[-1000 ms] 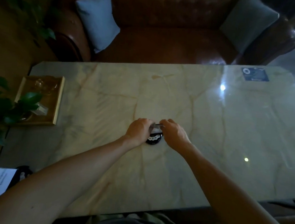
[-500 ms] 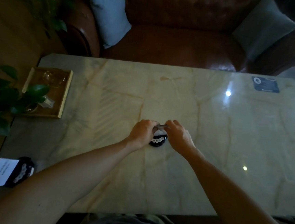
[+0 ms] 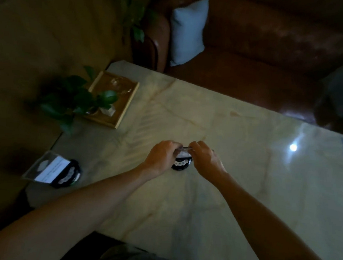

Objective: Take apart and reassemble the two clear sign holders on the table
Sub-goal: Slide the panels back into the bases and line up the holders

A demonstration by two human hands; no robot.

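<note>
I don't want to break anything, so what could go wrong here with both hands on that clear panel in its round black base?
1. The left hand and right hand pinch only the clear panel; nothing holds the black base, so it may lift or skid on the glossy table.
2. Uneven pulling could twist and crack the panel.
3. The second sign holder sits near the table's left edge; a stray elbow might knock it off.
</note>
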